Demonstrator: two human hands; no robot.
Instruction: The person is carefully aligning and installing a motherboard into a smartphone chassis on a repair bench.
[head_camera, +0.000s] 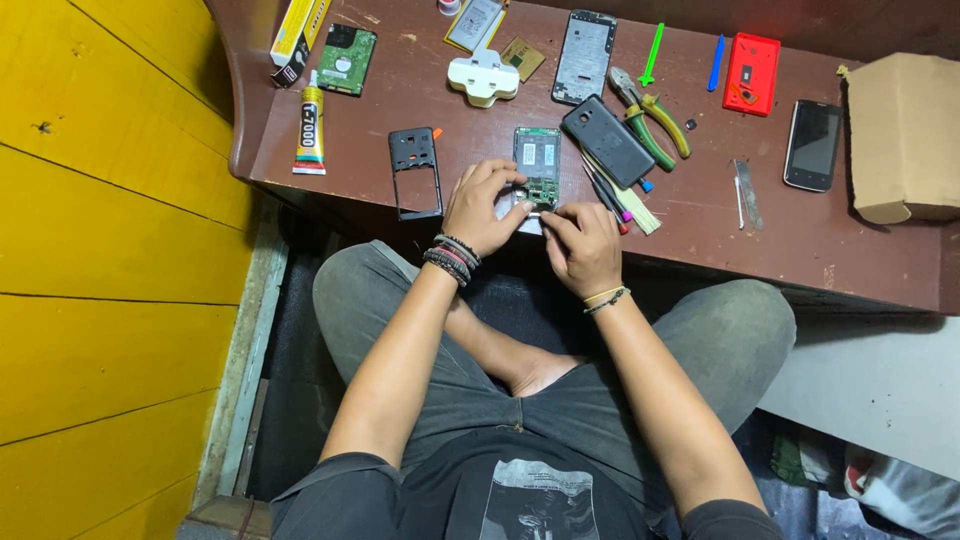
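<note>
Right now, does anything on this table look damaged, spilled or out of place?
Nothing is spilled. The opened phone under both hands lies with its circuit board bare, and loose parts surround it: a black frame, a back cover, pliers. It looks taken apart, not broken.

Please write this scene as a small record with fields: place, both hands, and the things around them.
Surface: brown wooden table, yellow wall at its left
Left hand: fingers on the opened phone, circuit board showing
Right hand: fingertips at the phone's near edge
Near left: black phone frame, glue tube
Near right: black back cover, green-handled pliers
Far right: red cover, dark phone, cardboard box
</note>
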